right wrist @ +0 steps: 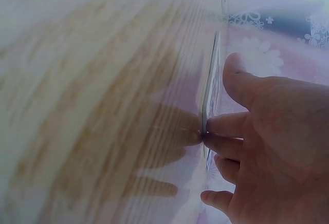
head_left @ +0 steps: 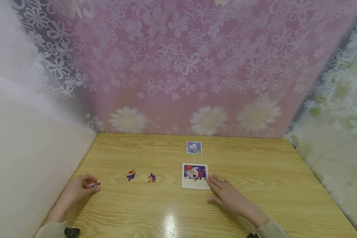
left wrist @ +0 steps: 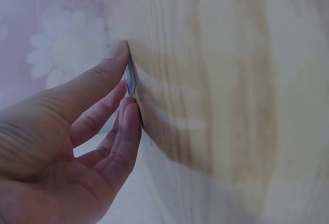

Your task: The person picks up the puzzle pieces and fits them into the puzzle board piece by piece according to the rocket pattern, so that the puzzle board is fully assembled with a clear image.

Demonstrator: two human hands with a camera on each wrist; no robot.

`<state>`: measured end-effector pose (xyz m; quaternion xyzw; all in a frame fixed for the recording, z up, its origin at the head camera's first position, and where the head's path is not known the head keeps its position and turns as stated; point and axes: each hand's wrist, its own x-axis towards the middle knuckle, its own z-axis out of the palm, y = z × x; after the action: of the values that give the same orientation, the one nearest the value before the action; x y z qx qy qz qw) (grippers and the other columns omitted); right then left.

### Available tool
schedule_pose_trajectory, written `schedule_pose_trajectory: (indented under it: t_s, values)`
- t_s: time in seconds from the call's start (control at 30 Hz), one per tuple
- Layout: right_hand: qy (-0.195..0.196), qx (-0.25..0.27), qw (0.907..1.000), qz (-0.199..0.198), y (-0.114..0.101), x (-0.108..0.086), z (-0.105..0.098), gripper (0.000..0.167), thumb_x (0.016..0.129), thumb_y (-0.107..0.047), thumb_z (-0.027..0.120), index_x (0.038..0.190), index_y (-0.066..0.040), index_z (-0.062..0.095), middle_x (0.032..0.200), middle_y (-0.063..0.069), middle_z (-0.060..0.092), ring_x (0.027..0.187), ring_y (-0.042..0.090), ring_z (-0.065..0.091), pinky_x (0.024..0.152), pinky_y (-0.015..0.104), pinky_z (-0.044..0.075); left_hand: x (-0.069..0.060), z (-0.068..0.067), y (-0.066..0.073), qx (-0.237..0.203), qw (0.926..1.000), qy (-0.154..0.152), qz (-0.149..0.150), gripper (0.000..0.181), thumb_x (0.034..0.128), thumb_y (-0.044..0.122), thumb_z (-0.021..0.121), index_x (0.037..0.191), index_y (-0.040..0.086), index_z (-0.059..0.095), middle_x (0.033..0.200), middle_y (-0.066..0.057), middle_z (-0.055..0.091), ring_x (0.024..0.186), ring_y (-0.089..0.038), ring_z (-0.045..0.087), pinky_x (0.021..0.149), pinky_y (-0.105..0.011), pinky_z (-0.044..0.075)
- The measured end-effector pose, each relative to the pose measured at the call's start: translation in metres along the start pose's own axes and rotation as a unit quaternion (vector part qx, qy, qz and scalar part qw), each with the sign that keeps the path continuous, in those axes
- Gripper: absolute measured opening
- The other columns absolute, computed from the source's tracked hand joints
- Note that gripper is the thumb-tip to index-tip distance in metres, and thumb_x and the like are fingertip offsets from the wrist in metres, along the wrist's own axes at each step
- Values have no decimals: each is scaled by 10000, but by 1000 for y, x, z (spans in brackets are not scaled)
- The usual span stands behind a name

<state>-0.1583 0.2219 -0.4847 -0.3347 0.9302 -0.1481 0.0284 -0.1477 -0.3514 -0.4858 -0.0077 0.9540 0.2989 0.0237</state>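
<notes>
At the left of the table, my left hand [head_left: 77, 189] pinches a small red and blue jigsaw piece [head_left: 96, 185] between thumb and fingers. In the left wrist view the jigsaw piece [left wrist: 130, 77] appears edge-on, close to the wood. My right hand [head_left: 230, 196] lies with its fingers extended, fingertips touching the right edge of a white puzzle tray [head_left: 196, 185]. Joined pieces with a white cartoon face [head_left: 193, 172] fill the tray's upper part; its lower part shows bare white. Two loose pieces, one red and purple [head_left: 131, 175], one purple and yellow [head_left: 151, 178], lie between the hands.
Behind the tray lies a small printed picture card [head_left: 194, 147] with a similar cartoon face. The wooden table [head_left: 131, 211] meets a pink floral curtain [head_left: 178, 66] at the back, with pale walls on both sides.
</notes>
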Motion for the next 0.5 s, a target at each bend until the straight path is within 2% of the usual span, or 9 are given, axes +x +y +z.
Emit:
schedule_pose_trajectory:
  t_s: [0.1,0.23,0.37,0.5]
  values:
    - [-53,102,9999,65,0,-1,0,663,1031,-383,573,1506,51,417,1566,229,396,1461,455,313,1120,693,293,0,1,0,32,9999,99,13,401,815,269,864,1039,0,669,928,-76,719,833,-220,682,707,-379,560]
    - [-106,187,9997,123,0,-1,0,662,1037,-389,562,1514,45,409,1575,222,385,1470,448,299,1126,688,289,2,3,-1,-41,9998,167,126,295,854,217,829,983,32,639,904,-44,719,809,-196,688,698,-331,563]
    - [-126,173,9997,132,0,0,0,663,1038,-391,560,1513,46,410,1576,223,382,1472,447,295,1129,686,286,5,2,1,-357,9986,188,335,178,917,118,754,999,-3,652,913,-76,728,808,-172,687,669,-252,539]
    - [-163,174,9996,138,0,0,1,668,1040,-399,554,1515,46,405,1579,224,376,1475,448,288,1132,685,280,9,-1,9,-744,9958,287,448,185,936,83,726,1060,-42,669,956,-133,734,808,-138,692,648,-227,544]
